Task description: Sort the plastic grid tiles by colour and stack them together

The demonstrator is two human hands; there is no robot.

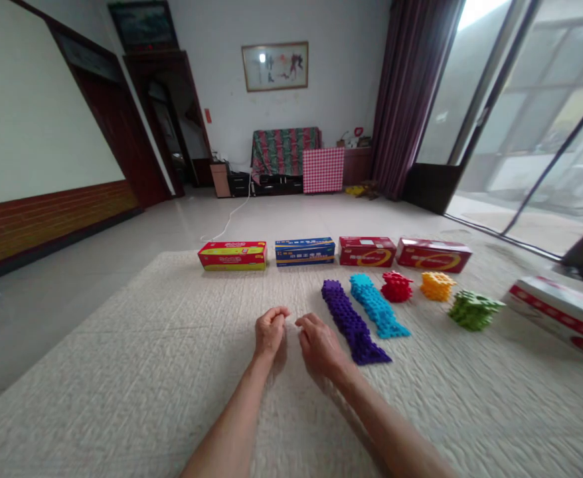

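Note:
My left hand (pixel 270 330) is closed in a loose fist just above the pale textured cover (pixel 122 372), with no object showing in it. Close beside it, separated by a small gap, my right hand (pixel 316 340) has its fingers curled inward and also shows nothing held. Nearest to the right hand lies a long purple strip of interlocking plastic pieces (pixel 352 324), with a similar light blue strip (pixel 377 307) alongside. Farther right stand small clusters of the same kind of pieces: a red one (pixel 397 287), a yellow one (pixel 437 285) and a green one (pixel 475 311).
Along the far edge stand a red-and-yellow box (pixel 232 255), a blue box (pixel 305 252) and two dark red boxes (pixel 367 252), (pixel 433 255). A white-and-red box (pixel 563 315) lies at the right. Beyond are the tiled floor (pixel 301 216) and a cloth-draped cabinet (pixel 284 156).

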